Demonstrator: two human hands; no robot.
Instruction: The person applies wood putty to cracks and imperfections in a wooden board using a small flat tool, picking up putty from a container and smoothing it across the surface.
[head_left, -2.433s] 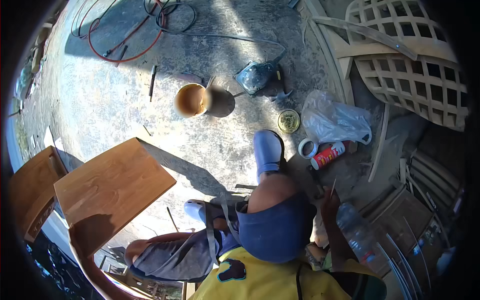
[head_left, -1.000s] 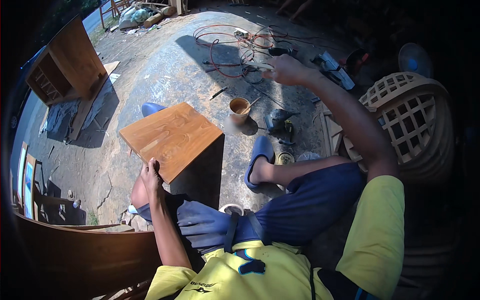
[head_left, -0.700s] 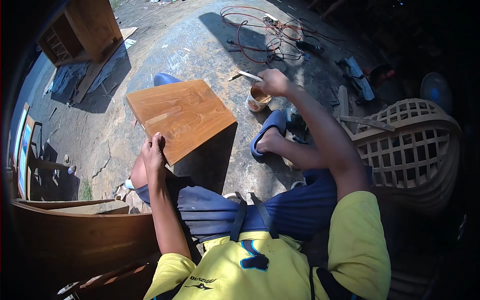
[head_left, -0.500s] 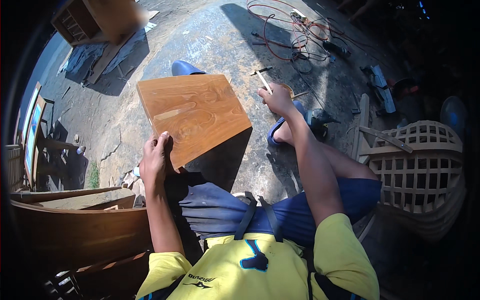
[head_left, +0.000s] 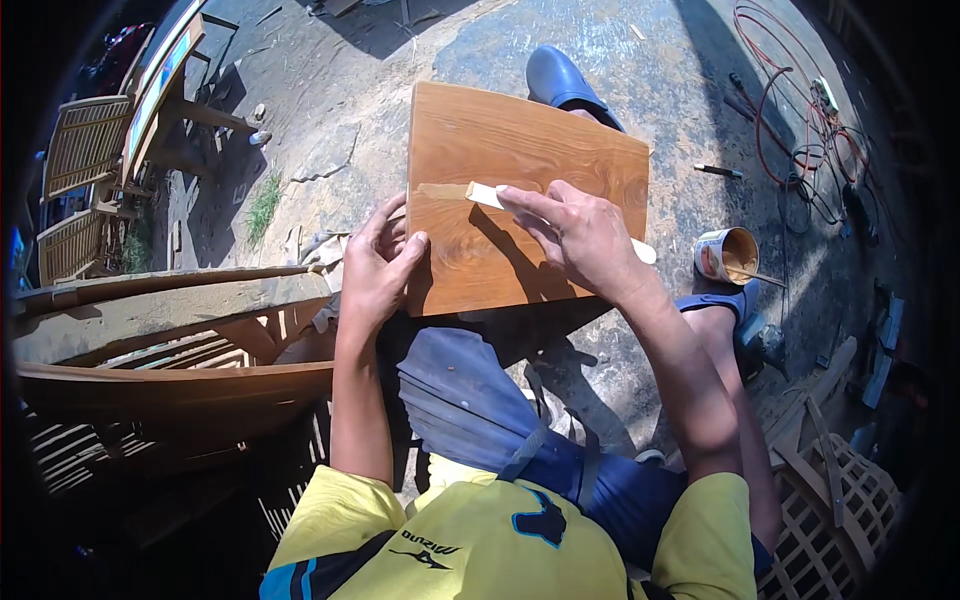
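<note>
A brown varnished wooden board [head_left: 540,125] stands tilted before my knees, its grain swirling. My left hand [head_left: 377,265] grips its left edge, thumb on the face and fingers behind. In my right hand [head_left: 590,235] is a pale flat wooden stick [head_left: 485,194], the index finger pressed along it. The stick's tip touches the board at the right end of a smeared strip of tan filler [head_left: 440,192]. Its rounded other end sticks out beyond my palm.
An open tub of tan paste [head_left: 714,257] with a thin stick stands by my right foot. Red and black cables [head_left: 770,110] lie at the far right. Curved wooden furniture [head_left: 180,375] is close on my left, a wooden lattice [head_left: 830,520] at the lower right.
My right hand has come left from beside the board and set the stick on its face. The view has swung to the right, and the tub now shows fully.
</note>
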